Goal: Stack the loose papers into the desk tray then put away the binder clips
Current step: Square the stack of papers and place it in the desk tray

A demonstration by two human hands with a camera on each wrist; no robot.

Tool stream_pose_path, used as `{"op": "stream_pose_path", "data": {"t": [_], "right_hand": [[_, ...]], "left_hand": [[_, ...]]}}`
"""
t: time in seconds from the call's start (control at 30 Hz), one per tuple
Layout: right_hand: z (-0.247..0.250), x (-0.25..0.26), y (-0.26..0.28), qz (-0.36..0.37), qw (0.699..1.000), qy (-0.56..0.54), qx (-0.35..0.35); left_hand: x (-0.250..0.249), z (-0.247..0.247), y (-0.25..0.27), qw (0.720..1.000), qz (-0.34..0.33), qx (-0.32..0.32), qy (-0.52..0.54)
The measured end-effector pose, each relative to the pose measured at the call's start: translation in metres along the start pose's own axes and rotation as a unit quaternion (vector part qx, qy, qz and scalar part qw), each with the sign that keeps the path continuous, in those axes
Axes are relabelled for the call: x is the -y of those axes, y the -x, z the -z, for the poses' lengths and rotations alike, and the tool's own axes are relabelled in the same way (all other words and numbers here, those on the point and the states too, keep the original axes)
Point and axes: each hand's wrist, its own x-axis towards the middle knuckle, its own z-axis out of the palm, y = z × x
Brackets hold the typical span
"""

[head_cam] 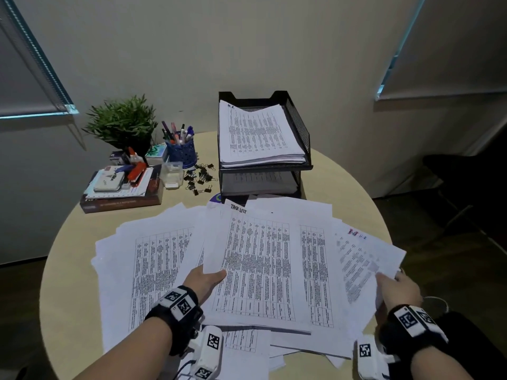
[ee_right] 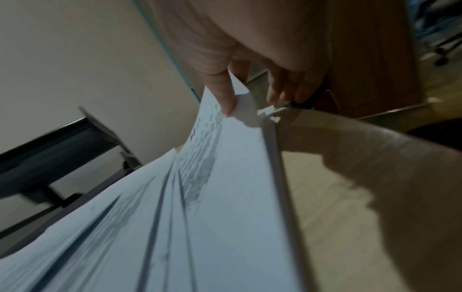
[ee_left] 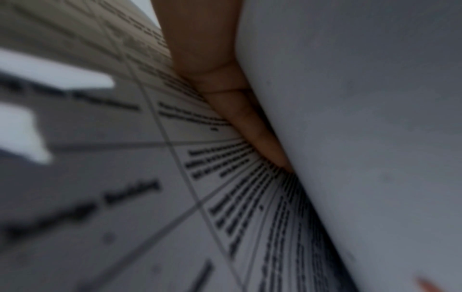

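Observation:
Several loose printed papers (head_cam: 255,264) lie fanned over the near half of the round table (head_cam: 348,187). My left hand (head_cam: 204,279) holds the left edge of the middle sheets, thumb on top and fingers (ee_left: 240,110) slid beneath. My right hand (head_cam: 399,287) pinches the right edge of the papers (ee_right: 212,187) between thumb and fingers, lifting it off the table. The black mesh desk tray (head_cam: 297,124) stands at the back with a paper stack (head_cam: 258,133) in its top tier. Several black binder clips (head_cam: 199,178) lie scattered left of the tray.
A clear plastic box (head_cam: 172,174) stands beside the clips. A blue pen cup (head_cam: 182,150), a potted plant (head_cam: 122,123) and a book pile with a stapler (head_cam: 123,185) fill the back left. The table edge (ee_right: 350,126) runs close to my right hand.

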Motion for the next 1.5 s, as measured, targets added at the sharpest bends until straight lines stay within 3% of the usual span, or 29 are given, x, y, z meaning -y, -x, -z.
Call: {"op": "stream_pose_path", "data": {"t": [0.23, 0.3, 0.43, 0.53, 0.7, 0.83, 0.93, 1.13, 1.2, 1.33, 1.5], "right_hand": [[0.015, -0.019, -0.01, -0.164, 0.98, -0.1, 0.049], [0.02, -0.014, -0.003, -0.124, 0.987, -0.081, 0.062], [0.039, 0.017, 0.015, -0.013, 0.995, -0.069, -0.067], [0.048, 0.056, 0.027, 0.101, 0.987, -0.062, -0.105], [0.064, 0.113, 0.044, 0.314, 0.939, -0.026, -0.141], [0.074, 0.147, 0.048, 0.401, 0.904, -0.062, -0.136], [0.075, 0.167, 0.04, 0.42, 0.891, -0.107, -0.132], [0.06, 0.193, 0.038, 0.365, 0.904, -0.199, -0.101], [0.04, 0.19, 0.042, 0.331, 0.914, -0.227, -0.049], [-0.01, 0.161, 0.047, 0.254, 0.937, -0.229, 0.065], [-0.076, 0.107, 0.033, 0.124, 0.965, -0.192, 0.126]], "left_hand": [[0.005, 0.004, -0.005, 1.0, 0.009, 0.012, 0.008], [0.004, 0.005, -0.004, 1.0, 0.01, 0.016, 0.003], [0.002, 0.008, -0.003, 1.0, 0.015, 0.016, -0.017], [0.0, 0.007, -0.003, 0.999, 0.015, 0.018, -0.028], [-0.002, 0.008, -0.001, 0.999, 0.032, 0.009, -0.03], [0.0, 0.009, -0.003, 0.999, 0.038, 0.011, -0.019], [0.001, 0.008, -0.005, 0.999, 0.039, 0.016, -0.008], [0.004, 0.009, -0.01, 0.999, 0.042, 0.012, -0.002], [0.004, 0.009, -0.011, 0.998, 0.046, 0.022, 0.019], [0.001, 0.01, -0.011, 0.996, 0.06, 0.028, 0.06], [-0.003, 0.01, -0.01, 0.991, 0.078, 0.043, 0.102]]}}
